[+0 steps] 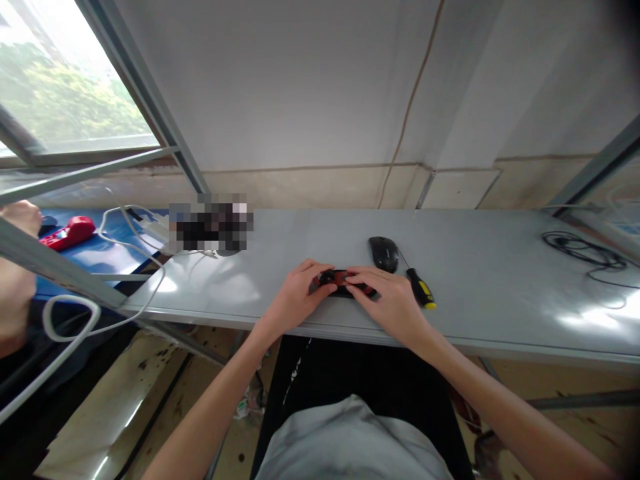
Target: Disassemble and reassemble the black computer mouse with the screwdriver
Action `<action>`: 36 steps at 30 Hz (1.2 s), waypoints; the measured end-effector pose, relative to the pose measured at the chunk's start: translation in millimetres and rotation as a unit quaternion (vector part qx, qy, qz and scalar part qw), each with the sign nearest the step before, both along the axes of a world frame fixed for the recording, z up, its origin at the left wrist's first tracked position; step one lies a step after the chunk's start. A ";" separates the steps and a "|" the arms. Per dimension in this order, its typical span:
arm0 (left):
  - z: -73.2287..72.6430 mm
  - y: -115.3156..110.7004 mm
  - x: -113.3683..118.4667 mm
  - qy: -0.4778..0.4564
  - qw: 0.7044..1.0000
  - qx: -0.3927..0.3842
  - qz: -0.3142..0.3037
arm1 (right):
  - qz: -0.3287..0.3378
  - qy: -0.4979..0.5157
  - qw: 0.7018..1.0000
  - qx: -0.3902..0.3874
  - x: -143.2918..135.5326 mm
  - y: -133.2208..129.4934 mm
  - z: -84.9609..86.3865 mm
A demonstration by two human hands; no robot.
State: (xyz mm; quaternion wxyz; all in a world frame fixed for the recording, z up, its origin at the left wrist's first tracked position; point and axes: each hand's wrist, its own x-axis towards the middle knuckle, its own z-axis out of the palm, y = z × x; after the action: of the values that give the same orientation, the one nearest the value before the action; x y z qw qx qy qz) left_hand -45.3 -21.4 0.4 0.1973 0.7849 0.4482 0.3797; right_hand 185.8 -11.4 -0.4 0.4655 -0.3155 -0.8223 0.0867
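Close to the table's front edge, both hands work at a small black device with a reddish-brown inside (341, 279); it looks like the opened base of a computer mouse, though the fingers cover much of it. My left hand (303, 290) is closed on its left end, thumb and fingers around a dark rounded part. From the right, my right hand (387, 297) pinches the same device, fingertips over its reddish middle. Just beyond the right hand lies a black computer mouse or its top shell (384, 254). A screwdriver (421, 288) with a black and yellow handle rests beside it.
The grey table (310, 233) runs along a wall. A coiled black cable (583, 250) lies at the right. White cables (133, 243) hang over the left edge near a metal frame post. Further left are another person's arm (15, 280) and a red object (73, 231) on a blue surface.
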 end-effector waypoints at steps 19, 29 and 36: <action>-0.4 -0.3 -3.6 -0.019 0.999 -0.039 -0.010 | 0.005 -0.018 0.999 -0.037 2.9 1.0 -0.3; 1.0 0.0 -4.7 -0.032 0.998 -0.060 -0.002 | 0.006 -0.034 0.999 -0.041 3.5 -0.3 -0.6; 0.4 0.9 -4.6 -0.040 0.997 -0.070 0.005 | 0.013 -0.045 0.998 -0.034 3.6 1.9 -1.5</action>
State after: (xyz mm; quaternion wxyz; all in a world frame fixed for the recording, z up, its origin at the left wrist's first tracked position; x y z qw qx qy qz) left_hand -49.9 -20.5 0.7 0.2675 0.7512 0.4690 0.3798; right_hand 189.4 -9.5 -2.0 0.4156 -0.3244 -0.8431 0.1058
